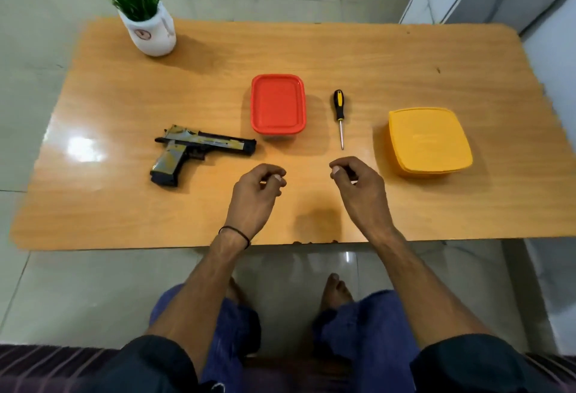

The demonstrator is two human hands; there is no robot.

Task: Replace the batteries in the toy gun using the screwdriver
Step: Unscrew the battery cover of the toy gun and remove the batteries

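Toy gun (199, 151) flat on table (405, 58), left of centre. Screwdriver (339, 115) between red box (278, 104) and yellow box (428, 140). Left hand (255, 194) and right hand (358, 188) hover empty, fingers loosely curled. Risk: glossy top, so a loosened screw likely rolls off.

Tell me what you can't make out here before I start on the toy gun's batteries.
Head view, red container: contents hidden by its shut opaque lid.
Head view, yellow container: contents likewise hidden by its lid.
Head view, toy gun: battery cover and screw not discernible; too small, or on the side facing the table.
Head view, screwdriver: tip type too small to tell.
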